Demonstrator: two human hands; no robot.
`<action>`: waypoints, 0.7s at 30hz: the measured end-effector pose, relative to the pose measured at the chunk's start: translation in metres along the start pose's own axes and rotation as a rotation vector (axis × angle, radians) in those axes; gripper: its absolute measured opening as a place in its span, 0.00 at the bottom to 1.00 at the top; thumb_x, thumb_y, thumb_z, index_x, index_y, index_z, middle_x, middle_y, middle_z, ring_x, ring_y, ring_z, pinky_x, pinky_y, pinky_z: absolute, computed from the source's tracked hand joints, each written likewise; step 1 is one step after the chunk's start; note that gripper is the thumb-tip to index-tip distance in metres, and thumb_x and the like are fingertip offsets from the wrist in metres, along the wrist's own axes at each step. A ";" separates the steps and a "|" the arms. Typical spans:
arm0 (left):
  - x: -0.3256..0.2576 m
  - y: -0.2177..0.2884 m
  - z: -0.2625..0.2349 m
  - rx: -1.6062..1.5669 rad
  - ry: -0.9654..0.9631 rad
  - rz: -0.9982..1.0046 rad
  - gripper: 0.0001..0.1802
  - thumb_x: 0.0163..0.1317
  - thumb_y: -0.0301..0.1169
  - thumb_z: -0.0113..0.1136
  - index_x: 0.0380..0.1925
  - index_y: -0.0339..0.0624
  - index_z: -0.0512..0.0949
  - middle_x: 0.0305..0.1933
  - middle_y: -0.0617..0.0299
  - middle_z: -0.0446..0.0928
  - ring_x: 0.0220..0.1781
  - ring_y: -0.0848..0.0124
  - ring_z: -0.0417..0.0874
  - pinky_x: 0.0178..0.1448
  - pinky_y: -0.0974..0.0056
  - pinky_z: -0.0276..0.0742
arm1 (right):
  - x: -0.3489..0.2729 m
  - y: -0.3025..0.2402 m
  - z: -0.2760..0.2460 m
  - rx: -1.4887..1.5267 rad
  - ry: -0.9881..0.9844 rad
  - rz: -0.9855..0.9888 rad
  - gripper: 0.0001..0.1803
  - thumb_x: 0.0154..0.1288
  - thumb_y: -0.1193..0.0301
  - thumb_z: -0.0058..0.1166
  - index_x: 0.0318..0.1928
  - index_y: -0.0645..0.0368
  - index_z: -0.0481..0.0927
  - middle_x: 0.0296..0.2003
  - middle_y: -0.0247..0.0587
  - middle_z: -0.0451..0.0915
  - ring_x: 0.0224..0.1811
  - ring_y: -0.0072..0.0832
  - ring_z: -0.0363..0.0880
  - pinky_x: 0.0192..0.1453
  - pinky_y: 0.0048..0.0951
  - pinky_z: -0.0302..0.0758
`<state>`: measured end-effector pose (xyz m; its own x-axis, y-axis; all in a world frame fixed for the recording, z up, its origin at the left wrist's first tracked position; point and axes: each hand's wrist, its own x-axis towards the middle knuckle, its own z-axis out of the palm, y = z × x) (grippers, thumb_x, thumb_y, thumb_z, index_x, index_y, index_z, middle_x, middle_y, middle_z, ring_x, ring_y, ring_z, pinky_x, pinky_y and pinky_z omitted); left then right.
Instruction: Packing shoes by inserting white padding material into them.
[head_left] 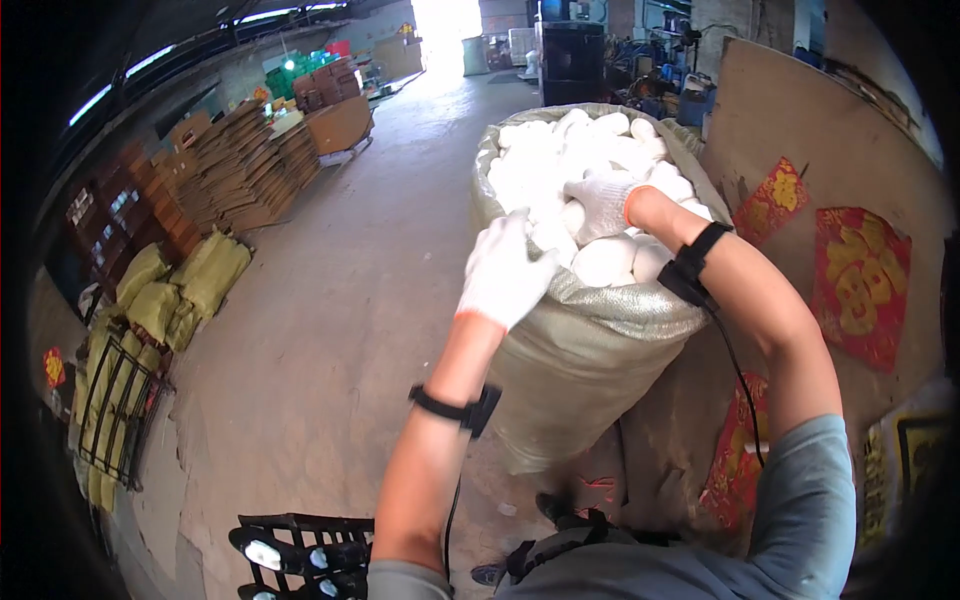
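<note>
A person in white knit work gloves with orange cuffs works both hands into the mouth of a tall woven sack point(590, 350), a grey-green plastic-weave bag standing upright on a concrete floor and heaped above its rim with smooth, rounded white pieces point(560, 150). The left hand point(505, 270) rests at the sack's near rim, fingers curled loosely down over the edge of the heap and touching the white pieces there; whether it has closed on one cannot be told from this angle. The right hand point(605, 205) lies further in, on top of the pile, its fingers bent and spread over one rounded piece, pressing on it rather than clearly gripping it. Each forearm carries a black strap band point(455, 408), with a thin black cable running down from it toward the body.

Behind the sack to its right stands a brown board wall hung with red and gold paper decorations point(860, 285). To the sack's left, across the bare floor, lie stacks of flattened cardboard point(240, 165) and a row of stuffed yellow-green sacks point(185, 290). Below the sack, at the lower edge, sits a black wire crate point(300, 555) holding dark items with pale ends.
</note>
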<state>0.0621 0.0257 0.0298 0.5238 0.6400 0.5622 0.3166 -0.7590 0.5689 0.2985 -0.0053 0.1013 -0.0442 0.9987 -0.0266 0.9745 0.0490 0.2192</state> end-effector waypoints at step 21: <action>-0.122 -0.016 -0.085 -0.644 0.651 0.051 0.24 0.65 0.17 0.57 0.62 0.33 0.83 0.58 0.56 0.87 0.60 0.66 0.89 0.68 0.62 0.84 | -0.022 -0.157 -0.086 1.789 0.003 -0.344 0.16 0.87 0.56 0.57 0.58 0.51 0.88 0.47 0.25 0.88 0.48 0.20 0.85 0.61 0.34 0.82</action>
<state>-0.0743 -0.0305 0.0028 -0.0863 0.6969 0.7120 -0.2993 -0.6998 0.6486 0.1274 -0.0332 0.1517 -0.2698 0.9491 0.1624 -0.0405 0.1573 -0.9867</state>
